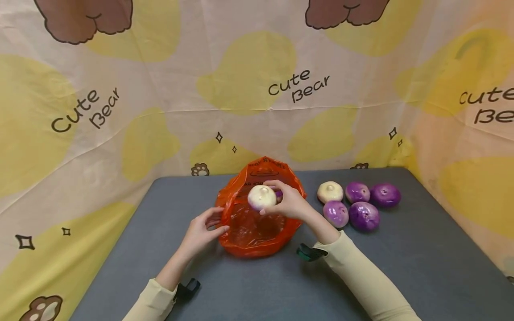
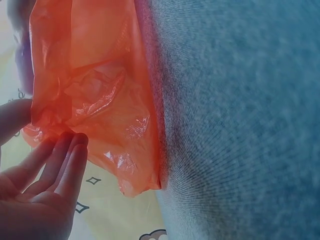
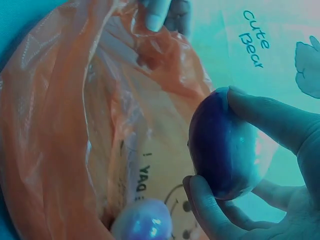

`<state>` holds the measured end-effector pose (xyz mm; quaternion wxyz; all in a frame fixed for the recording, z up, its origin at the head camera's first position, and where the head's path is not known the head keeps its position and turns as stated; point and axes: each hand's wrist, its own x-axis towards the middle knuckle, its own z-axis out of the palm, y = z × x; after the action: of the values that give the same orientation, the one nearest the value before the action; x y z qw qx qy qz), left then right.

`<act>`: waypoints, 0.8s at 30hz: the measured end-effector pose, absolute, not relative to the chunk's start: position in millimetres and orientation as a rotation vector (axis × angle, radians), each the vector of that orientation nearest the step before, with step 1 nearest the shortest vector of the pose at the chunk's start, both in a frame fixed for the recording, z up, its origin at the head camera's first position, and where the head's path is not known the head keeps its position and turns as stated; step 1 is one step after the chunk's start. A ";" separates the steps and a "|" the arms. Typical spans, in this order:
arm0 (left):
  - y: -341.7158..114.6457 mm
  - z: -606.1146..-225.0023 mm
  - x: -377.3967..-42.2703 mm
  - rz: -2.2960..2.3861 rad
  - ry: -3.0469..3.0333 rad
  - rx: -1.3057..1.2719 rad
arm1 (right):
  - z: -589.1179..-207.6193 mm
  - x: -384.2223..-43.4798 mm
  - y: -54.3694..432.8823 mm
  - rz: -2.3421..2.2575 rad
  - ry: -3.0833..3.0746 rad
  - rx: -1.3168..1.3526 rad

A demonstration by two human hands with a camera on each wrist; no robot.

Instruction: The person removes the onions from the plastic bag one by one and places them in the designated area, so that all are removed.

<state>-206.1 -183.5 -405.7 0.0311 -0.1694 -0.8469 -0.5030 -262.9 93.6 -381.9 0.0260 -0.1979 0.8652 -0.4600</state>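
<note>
My right hand (image 1: 290,204) holds a purple-and-white turnip (image 1: 262,198) over the mouth of an orange plastic bag (image 1: 261,252). In the right wrist view the thumb and fingers grip that turnip by its sides, its purple face toward the bag. My left hand (image 1: 203,229) pinches the left rim of the bag, thumb on one side and fingers on the other, as the left wrist view shows. The bag stands upright with its mouth spread wide. Another turnip (image 3: 143,221) shows inside it in the right wrist view.
Several more turnips (image 1: 363,216) sit in a cluster on the grey table (image 1: 249,290), right of the bag and close to my right forearm. A printed cloth (image 1: 241,67) hangs behind the table and along its sides.
</note>
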 end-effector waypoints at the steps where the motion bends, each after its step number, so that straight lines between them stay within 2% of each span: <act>1: -183.4 -404.9 -205.6 -1.551 -2.609 -0.520 | -380.9 -262.0 96.4 -1.430 2.672 -0.617; 17: -182.3 -402.8 -202.0 -1.566 -2.600 -0.513 | -370.4 -243.2 150.9 -1.518 2.649 -0.547; 24: -185.4 -418.5 -211.2 -1.572 -2.590 -0.516 | -369.1 -236.4 177.7 -1.471 2.740 -0.512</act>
<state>-211.2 -185.4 -418.5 0.0343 -0.1677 -0.8422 -0.5112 -236.4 177.7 -369.1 -0.0049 -0.1625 0.8694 -0.4666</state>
